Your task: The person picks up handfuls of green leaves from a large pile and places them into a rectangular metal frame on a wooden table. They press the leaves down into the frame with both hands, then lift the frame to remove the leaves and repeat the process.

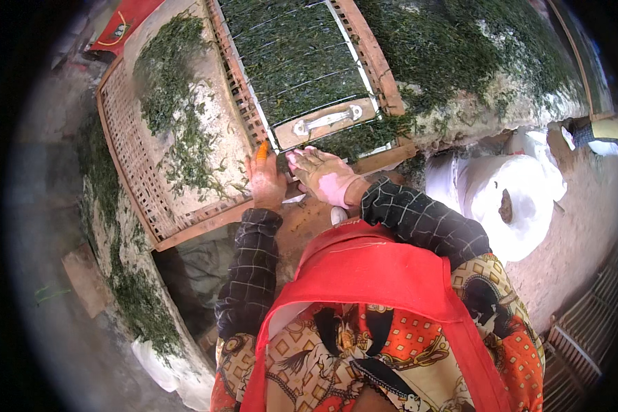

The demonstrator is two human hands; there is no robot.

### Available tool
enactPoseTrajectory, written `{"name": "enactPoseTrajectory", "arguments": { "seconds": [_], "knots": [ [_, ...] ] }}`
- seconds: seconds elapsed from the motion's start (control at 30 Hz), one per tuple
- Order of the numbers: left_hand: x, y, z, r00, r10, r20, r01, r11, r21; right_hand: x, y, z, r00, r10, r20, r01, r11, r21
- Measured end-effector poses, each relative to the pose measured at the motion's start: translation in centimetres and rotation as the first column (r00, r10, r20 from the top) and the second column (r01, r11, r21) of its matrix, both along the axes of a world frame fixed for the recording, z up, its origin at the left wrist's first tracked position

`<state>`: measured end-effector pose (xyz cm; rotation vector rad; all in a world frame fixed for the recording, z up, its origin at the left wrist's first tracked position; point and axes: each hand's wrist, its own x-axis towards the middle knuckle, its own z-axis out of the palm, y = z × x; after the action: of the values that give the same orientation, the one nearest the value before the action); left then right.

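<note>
My left hand [265, 180], an orange finger cot on one finger, rests at the near left corner of a white-edged frame [251, 98]. What its fingertips press on is partly hidden. Beside it my right hand [322, 175], in a stained pink glove, lies flat at the frame's near edge, fingers stretched out and holding nothing. Green leaf shreds [298, 67] fill the frame, crossed by several thin wires. Across its near end sits a wooden bar [283, 135] with a white metal handle [327, 120]. More shreds poke out between bar and near edge.
Woven lattice trays [134, 170] lie under and left of the frame. Loose green shreds are heaped on the left board [172, 72] and on the right surface [443, 46]. White rolled material [515, 206] stands at right. A red bag [121, 28] is at the upper left.
</note>
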<state>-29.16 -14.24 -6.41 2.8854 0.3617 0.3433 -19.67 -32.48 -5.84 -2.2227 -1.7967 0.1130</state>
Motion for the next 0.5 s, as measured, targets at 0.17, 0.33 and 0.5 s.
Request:
{"name": "enactPoseTrajectory", "arguments": {
  "seconds": [0.17,0.33,0.5],
  "knots": [
    [2.2,-1.0,2.8,0.996,0.035,-0.085,-0.062,0.938,-0.341,0.7,-0.3,-1.2,0.998,-0.033,0.053,0.026,0.990,0.138],
    [4.4,-4.5,5.7,0.958,-0.087,0.273,0.179,0.926,-0.332,0.9,-0.9,1.6,0.981,-0.073,-0.180,0.093,0.990,0.104],
    [0.4,-4.0,-2.4,0.925,0.171,0.340,0.058,0.819,-0.570,1.4,-3.8,2.4,0.959,-0.115,-0.258,0.177,0.957,0.231]
  ]
}}
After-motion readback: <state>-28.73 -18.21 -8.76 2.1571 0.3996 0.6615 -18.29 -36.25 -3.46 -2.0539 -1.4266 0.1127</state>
